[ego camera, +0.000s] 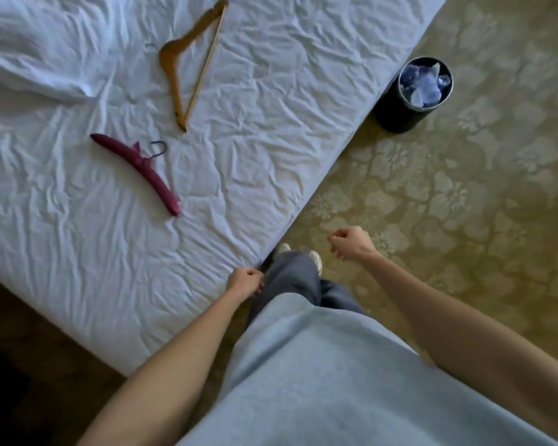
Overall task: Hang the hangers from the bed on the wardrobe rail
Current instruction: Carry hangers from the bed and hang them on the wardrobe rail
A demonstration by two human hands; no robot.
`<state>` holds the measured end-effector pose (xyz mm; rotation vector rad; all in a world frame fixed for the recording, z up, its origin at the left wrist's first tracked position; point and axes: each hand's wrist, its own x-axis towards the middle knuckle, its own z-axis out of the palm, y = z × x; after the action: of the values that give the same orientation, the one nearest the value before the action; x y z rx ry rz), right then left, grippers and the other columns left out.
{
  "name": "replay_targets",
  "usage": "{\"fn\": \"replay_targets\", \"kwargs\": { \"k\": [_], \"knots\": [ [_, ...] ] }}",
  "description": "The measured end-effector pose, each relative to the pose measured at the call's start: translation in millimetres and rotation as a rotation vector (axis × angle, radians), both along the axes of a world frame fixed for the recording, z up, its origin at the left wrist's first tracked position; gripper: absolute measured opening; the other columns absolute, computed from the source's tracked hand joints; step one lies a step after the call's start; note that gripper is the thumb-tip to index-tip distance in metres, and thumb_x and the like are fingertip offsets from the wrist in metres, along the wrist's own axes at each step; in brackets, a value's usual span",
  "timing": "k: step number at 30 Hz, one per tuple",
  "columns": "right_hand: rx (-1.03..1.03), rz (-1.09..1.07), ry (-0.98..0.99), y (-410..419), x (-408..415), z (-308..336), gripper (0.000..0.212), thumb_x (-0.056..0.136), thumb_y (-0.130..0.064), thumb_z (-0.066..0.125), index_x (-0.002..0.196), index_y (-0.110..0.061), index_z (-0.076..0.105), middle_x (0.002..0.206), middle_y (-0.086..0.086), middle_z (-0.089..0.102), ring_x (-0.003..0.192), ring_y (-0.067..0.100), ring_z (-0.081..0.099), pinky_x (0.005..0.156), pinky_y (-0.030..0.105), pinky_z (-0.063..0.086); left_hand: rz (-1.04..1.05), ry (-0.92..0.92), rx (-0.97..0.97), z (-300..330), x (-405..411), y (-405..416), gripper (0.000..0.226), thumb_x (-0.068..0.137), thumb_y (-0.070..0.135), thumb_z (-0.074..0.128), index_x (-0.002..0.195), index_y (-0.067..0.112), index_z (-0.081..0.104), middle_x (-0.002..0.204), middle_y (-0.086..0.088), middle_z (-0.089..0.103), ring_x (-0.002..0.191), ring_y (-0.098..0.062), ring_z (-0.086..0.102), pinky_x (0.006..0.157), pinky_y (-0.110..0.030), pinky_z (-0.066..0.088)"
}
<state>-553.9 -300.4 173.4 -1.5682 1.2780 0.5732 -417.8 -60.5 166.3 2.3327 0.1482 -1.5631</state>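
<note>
Two hangers lie unhung on the bed [271, 130], a padded hanger [142, 170] near-left and a wooden hanger [187, 62] farther; left hand [244, 281] and right hand [351, 241] loosely curled, nothing held; no wardrobe rail is seen.

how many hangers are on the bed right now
2: a wooden hanger near the far side of the bed, and a maroon padded hanger nearer the person. None looks hidden.

You look down on a bed [271, 130] with a wrinkled white sheet, patterned olive carpet [464, 220], and a black wastebasket [400, 114] near the bed's edge.
</note>
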Motion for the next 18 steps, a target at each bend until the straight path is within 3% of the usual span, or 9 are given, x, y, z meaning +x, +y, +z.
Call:
{"fn": "replay_targets", "kwargs": {
  "k": [3,7,12,16,18],
  "knots": [
    [-0.005,0.129,-0.098,-27,85,14,0.019,0.094,-0.016,0.058,0.1,-0.01,0.075,0.083,0.006,0.075,0.064,0.014,0.066,0.069,0.033,0.06,0.159,-0.009,0.016,-6,33,-4,0.026,0.094,0.01,0.056,0.072,0.005,0.069,0.066,-0.011,0.067,0.052,-0.019,0.056,0.053,-0.028,0.046],
    [0.004,0.291,-0.152,-54,174,19,0.019,0.093,-0.016,0.058,0.103,-0.011,0.073,0.082,0.005,0.075,0.06,0.012,0.065,0.059,0.025,0.057,0.318,-0.022,0.018,-15,69,-26,0.023,0.093,0.008,0.053,0.075,0.005,0.068,0.069,-0.012,0.066,0.054,-0.021,0.056,0.05,-0.028,0.045],
    [0.018,0.476,-0.052,-95,236,3,0.018,0.095,-0.018,0.059,0.105,-0.009,0.072,0.082,0.006,0.075,0.062,0.015,0.065,0.058,0.026,0.055,0.461,-0.009,-0.029,-27,113,-77,0.023,0.097,0.012,0.053,0.089,0.0,0.071,0.079,-0.011,0.07,0.058,-0.017,0.06,0.048,-0.021,0.05],
    [0.007,0.589,0.046,-142,262,-17,0.02,0.096,-0.016,0.058,0.107,-0.008,0.073,0.078,0.002,0.073,0.061,0.013,0.065,0.054,0.024,0.052,0.566,0.005,-0.072,-35,148,-118,0.022,0.096,0.015,0.053,0.087,0.006,0.071,0.084,-0.012,0.075,0.065,-0.02,0.065,0.061,-0.031,0.057],
    [0.007,0.622,0.103,-163,272,-27,0.021,0.094,-0.015,0.058,0.106,-0.005,0.073,0.076,0.003,0.073,0.06,0.015,0.065,0.055,0.026,0.053,0.629,-0.001,-0.095,-36,163,-137,0.021,0.097,0.015,0.053,0.085,0.009,0.07,0.082,-0.009,0.074,0.065,-0.019,0.065,0.06,-0.03,0.055]
  ]
}}
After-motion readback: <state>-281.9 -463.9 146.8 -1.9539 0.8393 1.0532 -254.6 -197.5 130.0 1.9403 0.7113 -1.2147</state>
